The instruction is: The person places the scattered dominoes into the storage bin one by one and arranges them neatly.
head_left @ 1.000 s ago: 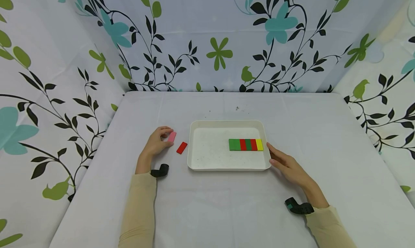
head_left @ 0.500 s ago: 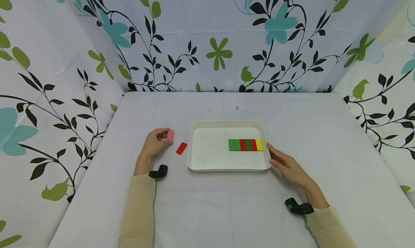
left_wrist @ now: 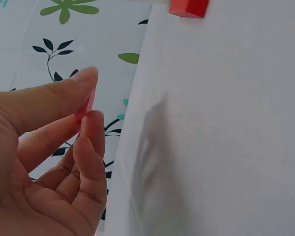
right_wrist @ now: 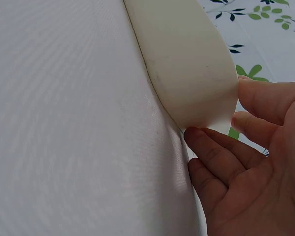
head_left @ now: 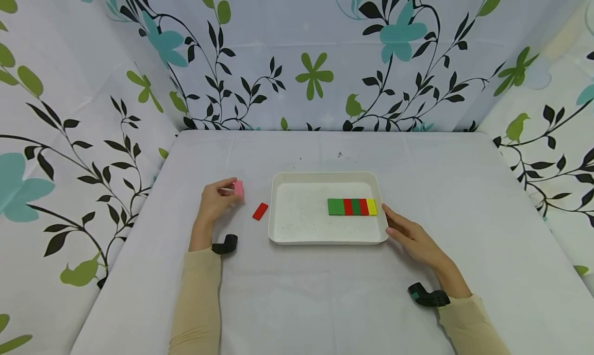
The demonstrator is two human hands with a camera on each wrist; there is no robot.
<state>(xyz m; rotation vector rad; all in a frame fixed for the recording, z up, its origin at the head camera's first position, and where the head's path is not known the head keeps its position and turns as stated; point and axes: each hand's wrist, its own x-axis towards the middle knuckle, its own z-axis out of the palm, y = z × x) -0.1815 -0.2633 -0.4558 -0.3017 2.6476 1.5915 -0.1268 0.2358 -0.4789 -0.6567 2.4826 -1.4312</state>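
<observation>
My left hand (head_left: 214, 203) pinches a pink block (head_left: 238, 189) between thumb and fingertips, left of the tray. In the left wrist view, most of the pink block (left_wrist: 87, 105) hides behind the thumb, and it is held above the white cloth. A red block (head_left: 260, 211) lies tilted on the cloth between this hand and the tray. My right hand (head_left: 413, 236) rests its fingers and thumb against the right end of the white tray (head_left: 297, 234). In the right wrist view, the fingertips touch the tray's outer wall (right_wrist: 191, 64).
A row of flat green, red and yellow blocks (head_left: 351, 207) lies side by side in the tray's right half, near its right wall. Small dark specks (head_left: 340, 155) show on the cloth behind the tray. Patterned curtains (head_left: 278, 46) stand around the table.
The left hand has moved a little left and away from the red block, with the pink block turned more upright in its fingers. The right hand and tray have stayed put.
</observation>
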